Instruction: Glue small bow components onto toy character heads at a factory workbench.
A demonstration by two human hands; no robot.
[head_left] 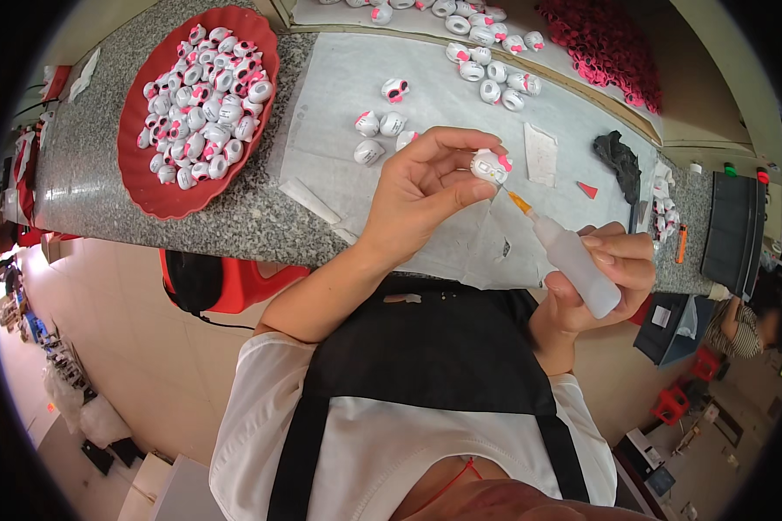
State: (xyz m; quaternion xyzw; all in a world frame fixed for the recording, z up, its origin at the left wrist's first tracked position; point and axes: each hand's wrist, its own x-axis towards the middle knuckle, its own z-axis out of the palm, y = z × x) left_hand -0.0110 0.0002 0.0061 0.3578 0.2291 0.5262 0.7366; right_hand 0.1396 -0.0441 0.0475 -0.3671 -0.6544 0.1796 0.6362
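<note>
My left hand [426, 191] pinches a small white toy head with a pink bow [490, 166] between thumb and fingertips, above the white sheet [460, 95]. My right hand [613, 278] grips a translucent white squeeze bottle [576, 265] whose orange nozzle [519, 201] points up-left and touches the toy head's underside. Three more white heads [379, 130] lie on the sheet just left of my left hand, and another single one [394, 89] lies farther back.
A red oval tray [152, 187] heaped with several white-and-pink heads sits at left on the speckled stone counter [87, 174]. More heads [495, 74] and a pile of pink bows [604, 43] lie at the back. A black rag [619, 156], a black box [734, 230] and a red stool [235, 286] are nearby.
</note>
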